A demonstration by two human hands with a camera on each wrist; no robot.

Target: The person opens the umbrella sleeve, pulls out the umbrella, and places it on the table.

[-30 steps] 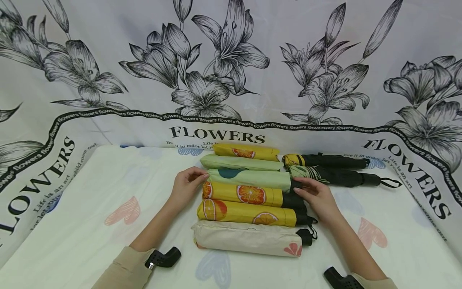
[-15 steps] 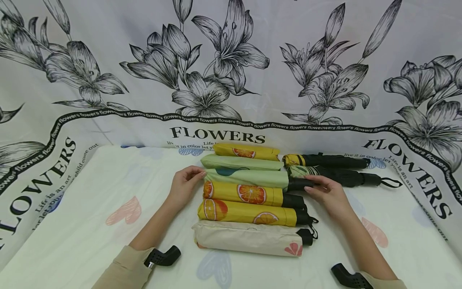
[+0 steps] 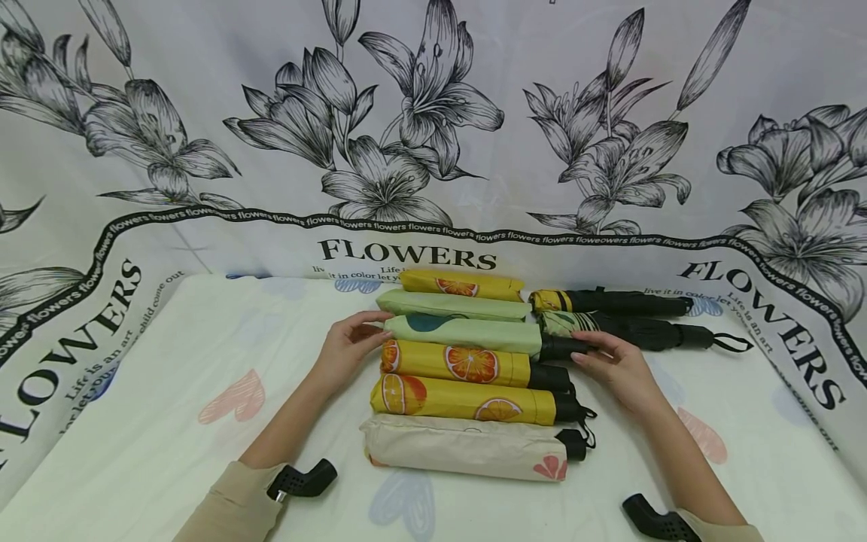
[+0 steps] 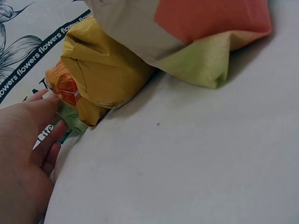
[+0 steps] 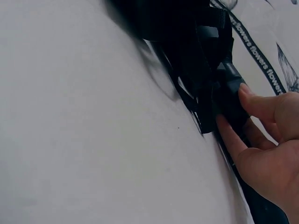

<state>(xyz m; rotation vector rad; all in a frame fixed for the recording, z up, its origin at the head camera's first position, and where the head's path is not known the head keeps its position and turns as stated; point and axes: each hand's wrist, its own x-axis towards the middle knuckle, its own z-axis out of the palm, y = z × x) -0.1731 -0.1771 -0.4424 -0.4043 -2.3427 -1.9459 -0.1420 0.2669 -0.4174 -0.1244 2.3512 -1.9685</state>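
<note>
A light green folding umbrella point(image 3: 467, 335) with a dark teal patch lies crosswise among other folded umbrellas. At its left end is my left hand point(image 3: 347, 348), thumb and fingers about the tip of the green cover point(image 4: 70, 117). My right hand point(image 3: 619, 370) pinches the black handle point(image 3: 564, 347) at the other end, between thumb and fingers. In the right wrist view, the thumb and fingertips of that hand point(image 5: 268, 154) press on the dark handle point(image 5: 231, 100). Nearer me lie two yellow umbrellas with orange-slice prints point(image 3: 472, 364) point(image 3: 460, 397) and a beige umbrella point(image 3: 467, 449).
Behind the held umbrella lie another light green one point(image 3: 454, 305) and a yellow one point(image 3: 462, 285). Two dark folded umbrellas, one with yellow point(image 3: 623, 302) and one with green stripes point(image 3: 657, 333), lie at the right. A white cloth with hearts point(image 3: 169, 452) covers the surface.
My right hand has moved right with the black handle, and more of the handle now shows beyond the green cover. The left fingers have spread slightly around the cover's end.
</note>
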